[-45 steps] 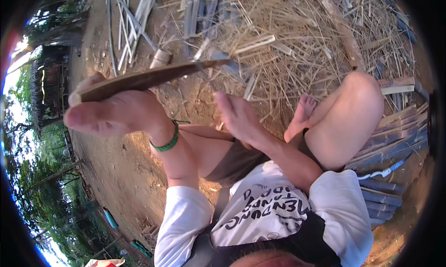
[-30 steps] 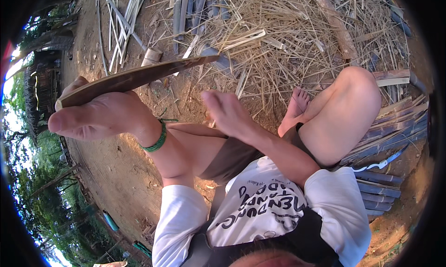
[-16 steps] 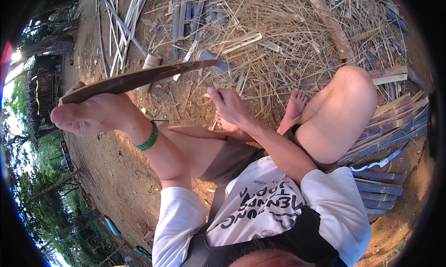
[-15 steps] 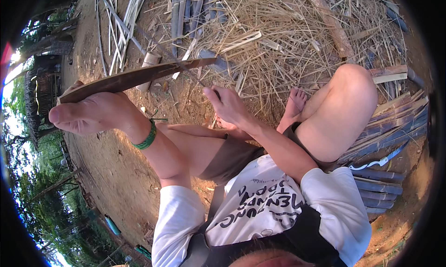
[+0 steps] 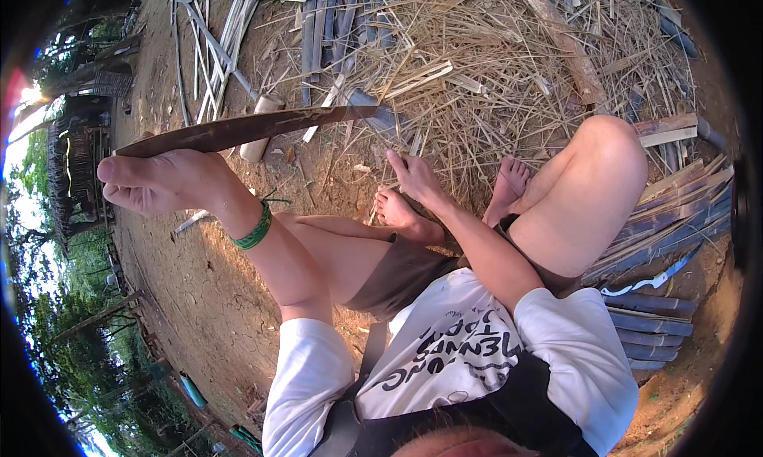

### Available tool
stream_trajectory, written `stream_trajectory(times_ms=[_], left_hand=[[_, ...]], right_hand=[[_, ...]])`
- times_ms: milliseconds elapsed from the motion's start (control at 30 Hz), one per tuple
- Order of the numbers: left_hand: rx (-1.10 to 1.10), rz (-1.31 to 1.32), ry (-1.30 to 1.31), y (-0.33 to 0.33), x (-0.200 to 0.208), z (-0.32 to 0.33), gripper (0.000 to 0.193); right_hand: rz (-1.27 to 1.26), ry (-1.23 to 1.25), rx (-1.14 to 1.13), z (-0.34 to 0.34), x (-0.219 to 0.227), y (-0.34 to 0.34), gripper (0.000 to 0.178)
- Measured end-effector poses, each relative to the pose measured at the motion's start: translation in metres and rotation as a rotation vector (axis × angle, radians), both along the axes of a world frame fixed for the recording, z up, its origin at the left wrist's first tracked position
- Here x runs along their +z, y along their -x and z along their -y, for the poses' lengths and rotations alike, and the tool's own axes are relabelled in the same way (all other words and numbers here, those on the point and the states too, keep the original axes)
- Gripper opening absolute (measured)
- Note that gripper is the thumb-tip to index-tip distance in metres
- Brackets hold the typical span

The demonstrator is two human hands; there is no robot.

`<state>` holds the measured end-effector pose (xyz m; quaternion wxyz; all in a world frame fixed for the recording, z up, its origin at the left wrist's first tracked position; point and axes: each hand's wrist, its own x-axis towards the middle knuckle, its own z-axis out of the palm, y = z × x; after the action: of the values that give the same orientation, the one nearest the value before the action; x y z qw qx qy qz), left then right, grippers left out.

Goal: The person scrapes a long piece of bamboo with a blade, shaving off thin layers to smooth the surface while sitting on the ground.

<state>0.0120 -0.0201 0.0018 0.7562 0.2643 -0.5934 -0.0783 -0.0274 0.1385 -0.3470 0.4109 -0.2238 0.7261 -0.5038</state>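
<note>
The person's left hand point(image 5: 163, 181) is gripping one end of a long brown wooden strip point(image 5: 246, 129), which runs rightward from the hand and narrows to its far end. The thumb lies along the strip's lower side, and a green bracelet point(image 5: 254, 228) circles the wrist just behind the hand. The right hand point(image 5: 415, 177) is below and to the right of the strip's narrow end, apart from it. Its thumb points up and its fingers look curled, but whether they hold anything cannot be told. Just below and left of the right hand is one bare foot point(image 5: 397, 209); the other foot point(image 5: 510, 183) is to its right. Beyond the left hand, partly behind the strip, a short round piece of wood point(image 5: 256, 149) lies on the dirt, with thin pale sticks point(image 5: 214, 75) farther beyond. Above and right of the right hand spreads a heap of straw-like shavings point(image 5: 493, 83), with a log point(image 5: 566, 44) across it. Well to the right of that hand are stacked split poles point(image 5: 668, 218).
</note>
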Motion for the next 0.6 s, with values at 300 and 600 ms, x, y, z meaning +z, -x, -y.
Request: stream_trajectory(times_ms=[300, 600], left_hand=[[-0.493, -0.145, -0.067, 0.003, 0.009, 0.026, 0.038], [-0.727, -0.297, -0.288, 0.003, 0.012, 0.027, 0.06]], right_hand=[[0.223, -0.393, 0.105, -0.013, -0.019, 0.007, 0.084], [0.163, 0.172, 0.019, 0.018, 0.079, -0.02, 0.07]])
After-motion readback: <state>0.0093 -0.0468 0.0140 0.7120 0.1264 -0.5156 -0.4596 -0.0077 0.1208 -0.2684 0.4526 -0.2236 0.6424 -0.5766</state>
